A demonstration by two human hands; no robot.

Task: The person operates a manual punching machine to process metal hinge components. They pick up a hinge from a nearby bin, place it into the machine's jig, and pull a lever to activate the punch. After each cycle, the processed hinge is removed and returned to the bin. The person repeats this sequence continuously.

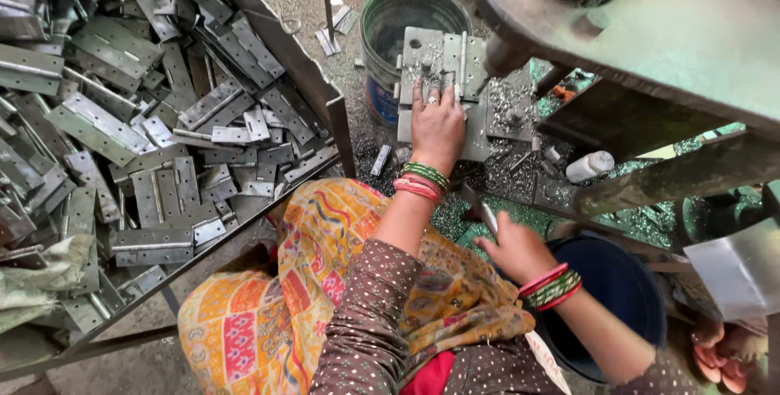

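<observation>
Left hand (436, 123) lies flat, fingers spread, pressing a metal hinge plate (422, 78) onto the press bed (479, 131), under the green machine head (650, 21). No pinch, just palm and fingertips pinning it down.

Right hand (513, 250) sits nearer, low, fingers curled round a thin grey piece (481, 210); can't tell if it's a lever or another part.

Step in hand looks like seating the hinge in the fixture. Next move, I'd judge, needs the plate square against the stops and fingers out from under the tool.

Hinge stock piled in the tray (309, 78) on the left. Grey bucket (390, 29) far, blue bucket (617, 297) near right. Swarf (487, 180) all over the bed.
</observation>
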